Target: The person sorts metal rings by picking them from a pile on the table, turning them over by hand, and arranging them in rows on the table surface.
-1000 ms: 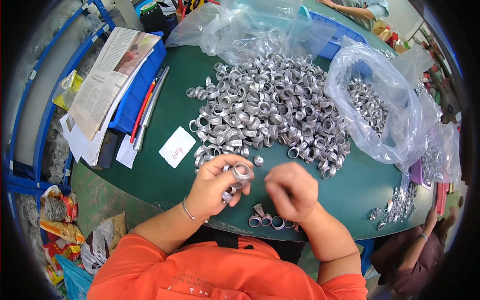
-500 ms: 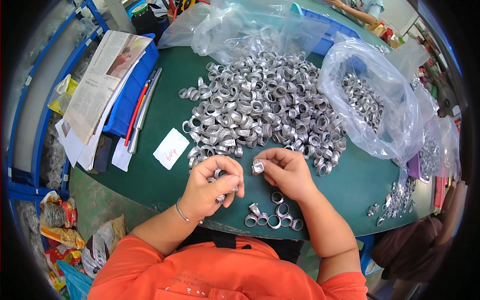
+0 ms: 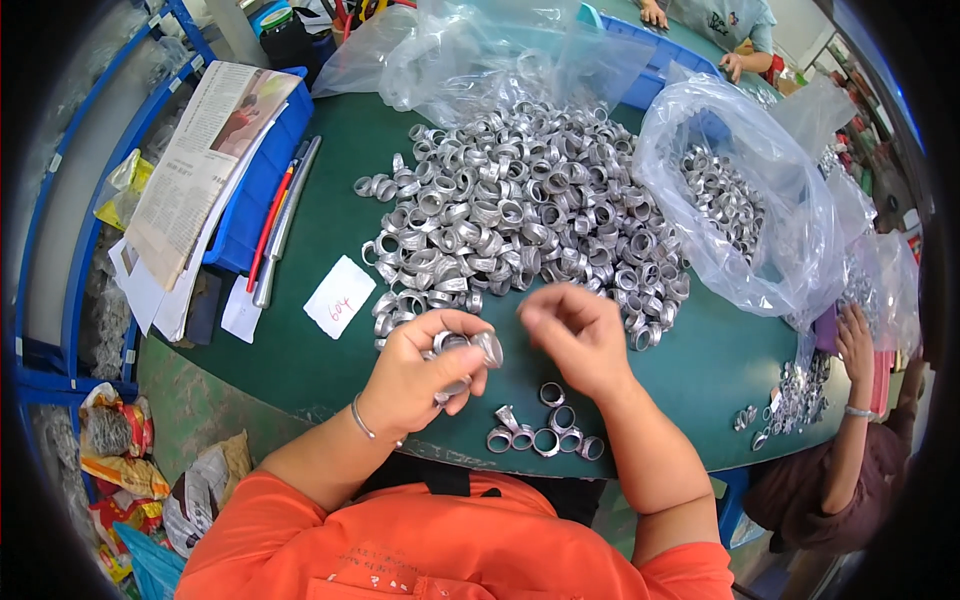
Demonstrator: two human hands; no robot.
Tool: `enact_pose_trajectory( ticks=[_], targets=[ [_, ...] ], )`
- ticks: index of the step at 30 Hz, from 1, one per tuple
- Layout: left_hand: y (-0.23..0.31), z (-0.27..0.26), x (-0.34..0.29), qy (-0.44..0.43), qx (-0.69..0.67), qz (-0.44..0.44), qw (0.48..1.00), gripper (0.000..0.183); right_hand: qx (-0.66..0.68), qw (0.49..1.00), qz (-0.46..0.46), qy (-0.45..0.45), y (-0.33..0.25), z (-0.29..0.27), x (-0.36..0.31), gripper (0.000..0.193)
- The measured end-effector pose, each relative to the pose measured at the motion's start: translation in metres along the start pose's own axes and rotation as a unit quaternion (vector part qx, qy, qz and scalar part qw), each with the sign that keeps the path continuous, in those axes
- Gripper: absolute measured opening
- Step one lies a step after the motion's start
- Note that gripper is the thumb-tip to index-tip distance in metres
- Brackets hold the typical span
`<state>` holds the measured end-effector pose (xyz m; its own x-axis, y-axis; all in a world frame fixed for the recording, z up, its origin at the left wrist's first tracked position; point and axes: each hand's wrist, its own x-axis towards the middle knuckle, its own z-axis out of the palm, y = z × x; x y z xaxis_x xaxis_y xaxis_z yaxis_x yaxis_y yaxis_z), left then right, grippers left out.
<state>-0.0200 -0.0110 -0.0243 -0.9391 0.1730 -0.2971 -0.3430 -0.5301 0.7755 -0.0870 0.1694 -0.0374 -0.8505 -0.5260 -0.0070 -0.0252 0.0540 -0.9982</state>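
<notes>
My left hand (image 3: 408, 372) is closed round several silver metal rings (image 3: 488, 348); one shows at the tips of thumb and forefinger, the others are partly covered by the fingers. Just across from it, my right hand (image 3: 585, 345) hovers over the table with curled fingers, smeared by motion, and no ring can be made out in it. Beyond both hands rises a big heap of silver rings (image 3: 510, 215). Close to the table's front edge, below my right hand, lies a small group of rings (image 3: 546, 441).
Left of the heap lie a white paper slip (image 3: 340, 297), a red pen (image 3: 268, 225), a metal rod (image 3: 287, 222) and a blue bin (image 3: 250, 200) under newspaper. A clear bag of rings (image 3: 680, 120) stands right. Co-workers' hands (image 3: 855, 345) show at right and far back.
The ring that was in my right fingers now shows at my left fingertips. My right hand has shifted slightly and blurred. At right, a co-worker's arm has come into view.
</notes>
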Motion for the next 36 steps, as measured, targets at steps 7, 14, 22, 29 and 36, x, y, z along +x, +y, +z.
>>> enact_pose_trajectory(
  ticks=[7, 14, 22, 29, 36],
  targets=[
    [-0.003, -0.019, 0.006, -0.081, -0.222, 0.025, 0.971, 0.026, -0.401, 0.879, -0.147, 0.211, 0.011, 0.005, 0.021, 0.014],
    [0.003, -0.018, 0.008, -0.114, -0.301, 0.004, 0.947, 0.025, -0.247, 0.939, -0.164, 0.173, -0.007, 0.004, 0.012, 0.008],
    [-0.001, -0.023, 0.009, -0.188, -0.319, -0.002, 0.929, 0.017, 0.395, 0.902, 0.172, -0.037, -0.008, -0.012, 0.004, 0.02],
    [0.026, 0.054, 0.025, -0.094, -0.269, -0.136, 0.949, 0.017, 0.271, 0.947, 0.16, -0.067, 0.007, -0.013, 0.001, 0.024],
    [0.012, 0.177, 0.139, -0.073, -0.108, -0.12, 0.984, 0.02, 0.213, 0.976, 0.026, -0.04, 0.009, -0.007, 0.003, 0.011]
  ],
)
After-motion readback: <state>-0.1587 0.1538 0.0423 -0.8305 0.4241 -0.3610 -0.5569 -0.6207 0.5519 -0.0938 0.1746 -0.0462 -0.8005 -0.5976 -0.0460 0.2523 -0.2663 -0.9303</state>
